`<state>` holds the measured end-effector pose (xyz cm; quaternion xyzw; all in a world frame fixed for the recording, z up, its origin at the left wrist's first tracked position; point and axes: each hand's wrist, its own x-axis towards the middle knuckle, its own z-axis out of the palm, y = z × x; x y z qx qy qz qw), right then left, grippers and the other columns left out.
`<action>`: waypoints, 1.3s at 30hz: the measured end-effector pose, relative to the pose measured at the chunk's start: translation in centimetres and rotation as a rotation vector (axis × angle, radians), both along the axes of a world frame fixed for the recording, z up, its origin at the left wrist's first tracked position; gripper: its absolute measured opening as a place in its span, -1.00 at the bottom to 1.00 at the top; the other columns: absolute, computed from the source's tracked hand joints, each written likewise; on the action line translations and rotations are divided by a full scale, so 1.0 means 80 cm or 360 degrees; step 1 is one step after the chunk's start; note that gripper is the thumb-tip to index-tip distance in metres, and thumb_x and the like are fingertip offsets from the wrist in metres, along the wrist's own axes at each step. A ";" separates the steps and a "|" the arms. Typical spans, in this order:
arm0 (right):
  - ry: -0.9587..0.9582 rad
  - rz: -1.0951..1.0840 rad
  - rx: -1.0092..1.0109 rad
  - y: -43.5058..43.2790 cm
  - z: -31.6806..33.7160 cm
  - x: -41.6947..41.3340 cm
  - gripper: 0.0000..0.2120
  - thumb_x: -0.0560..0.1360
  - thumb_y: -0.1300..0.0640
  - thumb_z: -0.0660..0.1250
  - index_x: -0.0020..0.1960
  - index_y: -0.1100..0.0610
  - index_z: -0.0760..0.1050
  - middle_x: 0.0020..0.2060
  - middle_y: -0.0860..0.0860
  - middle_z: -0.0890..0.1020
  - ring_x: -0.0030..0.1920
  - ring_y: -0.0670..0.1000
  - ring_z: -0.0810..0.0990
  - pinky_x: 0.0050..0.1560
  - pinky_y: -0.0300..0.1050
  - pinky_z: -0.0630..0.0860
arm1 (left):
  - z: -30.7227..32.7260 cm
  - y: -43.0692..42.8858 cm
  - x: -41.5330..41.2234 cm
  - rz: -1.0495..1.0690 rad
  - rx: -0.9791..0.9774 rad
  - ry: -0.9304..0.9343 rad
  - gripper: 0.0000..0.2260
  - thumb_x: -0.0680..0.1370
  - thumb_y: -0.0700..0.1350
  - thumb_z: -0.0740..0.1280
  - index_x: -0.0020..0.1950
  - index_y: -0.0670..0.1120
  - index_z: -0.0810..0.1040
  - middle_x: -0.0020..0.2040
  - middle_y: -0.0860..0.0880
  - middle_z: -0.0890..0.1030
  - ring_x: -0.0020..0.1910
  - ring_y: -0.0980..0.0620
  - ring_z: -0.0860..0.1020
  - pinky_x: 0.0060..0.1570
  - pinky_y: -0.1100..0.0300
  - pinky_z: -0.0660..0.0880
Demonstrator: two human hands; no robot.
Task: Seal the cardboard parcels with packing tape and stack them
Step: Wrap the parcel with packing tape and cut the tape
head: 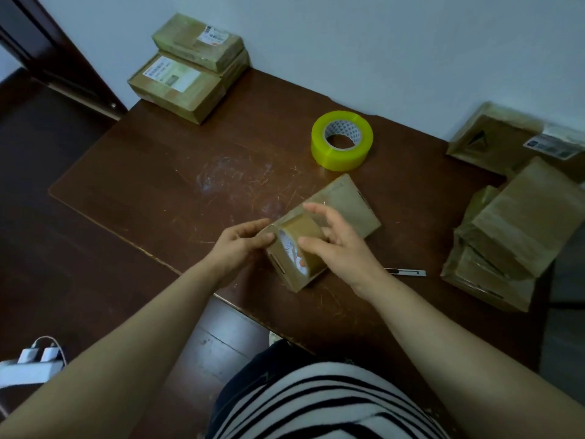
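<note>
Here, a small cardboard parcel [345, 204] is seen lying flat near the front edge of the dark table [177, 172], angled away to the right. A brown tape roll [300, 239] is stood on edge upon the parcel's near end and is gripped by the right hand [342, 245], thumb on the near face and fingers curved over the top. The near left corner is held by the left hand [240, 245], its fingers curled against the cardboard just beside the roll; whether a free tape end is pinched there cannot be told.

The strip is judged to be only at its start, so most risk lies in the pull. If the corner is not kept pinned, the light parcel may be dragged with the roll and the tape laid askew or creased onto itself.

A utility knife [406, 272] lies just right of the right wrist and could be brushed by the forearm — its blade cannot be made out. Further out are a yellow tape roll [342, 139], two stacked parcels [190, 64] at the far left corner, and a loose heap of parcels [512, 226] at the right edge — likely to slump if knocked.
</note>
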<state>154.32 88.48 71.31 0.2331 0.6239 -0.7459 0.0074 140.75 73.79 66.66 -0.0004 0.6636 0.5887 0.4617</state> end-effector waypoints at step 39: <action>-0.1173 0.0699 0.1451 -0.023 -0.015 0.024 -0.76 0.61 -0.01 0.16 0.05 -0.06 0.61 -0.26 -0.04 0.63 -0.21 0.01 0.64 -0.11 -0.09 0.59 | -0.049 0.022 0.008 0.0156 -0.0111 0.0313 -0.65 0.53 -0.33 0.32 0.31 -0.13 0.53 0.14 0.01 0.57 -0.01 0.21 0.53 -0.09 0.40 0.50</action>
